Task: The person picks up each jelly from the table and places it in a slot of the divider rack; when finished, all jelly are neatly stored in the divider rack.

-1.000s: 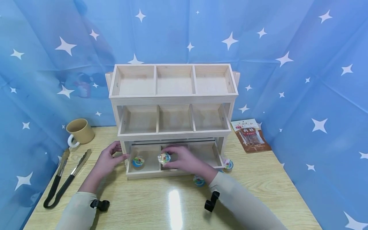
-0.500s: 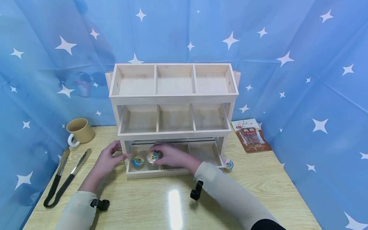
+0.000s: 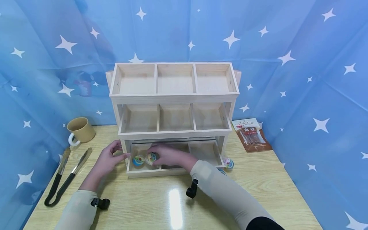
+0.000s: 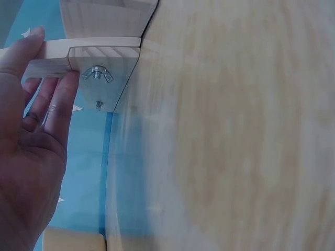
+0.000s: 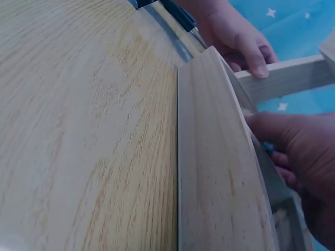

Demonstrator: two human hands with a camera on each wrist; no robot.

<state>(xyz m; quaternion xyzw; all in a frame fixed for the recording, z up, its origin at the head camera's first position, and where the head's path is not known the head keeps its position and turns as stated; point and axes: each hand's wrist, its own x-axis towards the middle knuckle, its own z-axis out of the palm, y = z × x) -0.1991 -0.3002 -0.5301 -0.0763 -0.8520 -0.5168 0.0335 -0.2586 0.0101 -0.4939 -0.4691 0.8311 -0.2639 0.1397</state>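
A small cup (image 3: 150, 158) sits in the left compartment of the bottom tray (image 3: 172, 172), pinched between thumb and fingers of the right hand (image 3: 166, 155). Its round face turns up toward the head camera — an outline that favours no direction; the coloured print is too small to read. A second cup (image 3: 138, 160) lies just beside it at nine o'clock, round face also up. The tray's long axis runs nine to three. Farther toward nine, the left hand (image 3: 110, 158) grips the side of the wooden rack (image 3: 173, 99), well apart from the right. At three o'clock another cup (image 3: 228, 163) stands beside the rack. Beyond it a brown pouch (image 3: 251, 137) points eleven to five — its large white characters too blurred to read surely. Toward ten stands a mug (image 3: 81, 130); below that, tongs (image 3: 69, 180) aim their tips at one.
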